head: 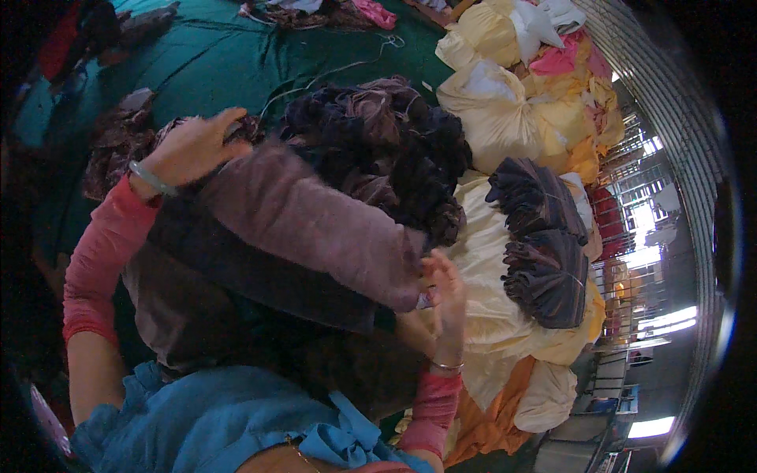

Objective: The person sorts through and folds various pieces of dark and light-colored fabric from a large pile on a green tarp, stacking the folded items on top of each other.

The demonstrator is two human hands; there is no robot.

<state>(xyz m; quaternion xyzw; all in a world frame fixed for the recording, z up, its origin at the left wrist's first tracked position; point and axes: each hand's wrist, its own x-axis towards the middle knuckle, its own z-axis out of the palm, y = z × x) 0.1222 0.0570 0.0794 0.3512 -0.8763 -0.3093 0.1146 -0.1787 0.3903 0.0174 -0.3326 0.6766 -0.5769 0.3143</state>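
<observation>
A mauve-brown piece of cloth (319, 219) stretches slantwise across my lap, its far left end blurred. Beneath it lies a dark, nearly black fabric layer (266, 266), with more brown cloth (171, 313) draped at the left. My left hand (192, 148), with a pale bangle at the wrist, is over the upper left end of the cloth, thumb and fingers apart. At the right end, the curled fingers of my right hand (443, 287) are beside the cloth's edge, near a small white patch. Blur hides whether they grip it.
A heap of crumpled dark cloths (390, 142) lies just ahead on a green ground sheet (236, 53). Two tied bundles of folded dark cloth (544, 278) rest on cream sacking at right. Stuffed cream sacks (497, 118) are piled behind, before a metal grille (633, 219).
</observation>
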